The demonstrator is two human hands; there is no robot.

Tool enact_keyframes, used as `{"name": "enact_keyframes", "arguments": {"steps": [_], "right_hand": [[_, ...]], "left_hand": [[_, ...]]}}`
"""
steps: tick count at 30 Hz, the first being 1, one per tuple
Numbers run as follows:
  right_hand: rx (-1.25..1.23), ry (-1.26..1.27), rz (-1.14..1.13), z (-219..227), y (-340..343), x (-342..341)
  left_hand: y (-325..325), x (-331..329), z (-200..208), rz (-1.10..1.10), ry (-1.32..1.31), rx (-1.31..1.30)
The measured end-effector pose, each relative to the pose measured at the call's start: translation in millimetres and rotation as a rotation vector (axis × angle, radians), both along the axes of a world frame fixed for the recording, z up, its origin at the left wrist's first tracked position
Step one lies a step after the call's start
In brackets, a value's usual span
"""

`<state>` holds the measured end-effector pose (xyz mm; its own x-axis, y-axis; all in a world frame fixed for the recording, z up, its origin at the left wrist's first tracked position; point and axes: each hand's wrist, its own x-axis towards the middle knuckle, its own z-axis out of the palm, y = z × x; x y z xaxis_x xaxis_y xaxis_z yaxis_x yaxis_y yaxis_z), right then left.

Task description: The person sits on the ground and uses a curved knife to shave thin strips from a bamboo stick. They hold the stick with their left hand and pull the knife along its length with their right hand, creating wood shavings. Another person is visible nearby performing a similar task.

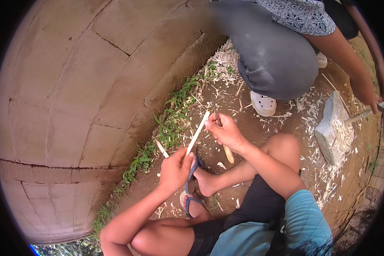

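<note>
My left hand (174, 173) is closed around the lower end of a pale whittled wooden stick (197, 135), which slants up and to the right. At the stick's upper end is my right hand (226, 131), its thumb and fingertips pinched together close to the tip. A knife (228, 154) is also in my right hand, its light wooden handle pointing down toward me and its dark thin blade pointing away. Whether the right fingertips touch the stick is hard to tell. Another short pale piece of wood (161, 148) shows just left of my left hand.
A curved block wall (72, 85) rises on the left, with grass (170, 123) along its foot. Wood shavings (230, 64) litter the dirt. At the right, another person (277, 64) crouches, a hand holding a tool near a grey stone (328, 128). My sandalled feet (194, 207) are below my hands.
</note>
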<state>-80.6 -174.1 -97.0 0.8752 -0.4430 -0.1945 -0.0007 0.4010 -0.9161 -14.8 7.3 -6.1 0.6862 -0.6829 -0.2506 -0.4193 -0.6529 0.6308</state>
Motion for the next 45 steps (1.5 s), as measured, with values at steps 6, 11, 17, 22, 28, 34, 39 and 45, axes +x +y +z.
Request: {"name": "enact_keyframes", "arguments": {"steps": [6,11,17,22,28,34,39,45], "right_hand": [[0.275,-0.010,0.005,6.7,-9.6,-6.2],[0.553,-0.160,0.082,16.9,-14.1,-7.0],[-0.455,0.008,0.033,-12.5,0.3,-1.6],[-0.746,0.066,0.022,21.3,10.6,-12.5],[-0.891,-0.097,-0.235,20.4,19.6,-10.5],[-1.014,-0.095,-0.146,22.9,11.8,-14.7],[-1.026,-0.006,-0.162,22.4,15.0,-10.0],[-0.812,0.045,-0.398,5.9,-19.1,11.9]], "left_hand": [[-6.0,1.8,-10.1,-0.066,0.003,-0.019],[-3.1,7.8,-20.2,0.000,0.338,-0.148],[-13.0,10.7,0.5,0.179,0.535,-0.207],[-12.8,13.2,12.8,0.233,0.631,-0.265],[-11.7,12.6,16.5,0.282,0.758,-0.298],[-11.8,11.0,16.4,0.218,0.641,-0.262],[-0.1,10.7,-2.3,0.152,0.248,-0.179],[1.4,-33.5,5.8,-0.101,0.085,0.008]]}}
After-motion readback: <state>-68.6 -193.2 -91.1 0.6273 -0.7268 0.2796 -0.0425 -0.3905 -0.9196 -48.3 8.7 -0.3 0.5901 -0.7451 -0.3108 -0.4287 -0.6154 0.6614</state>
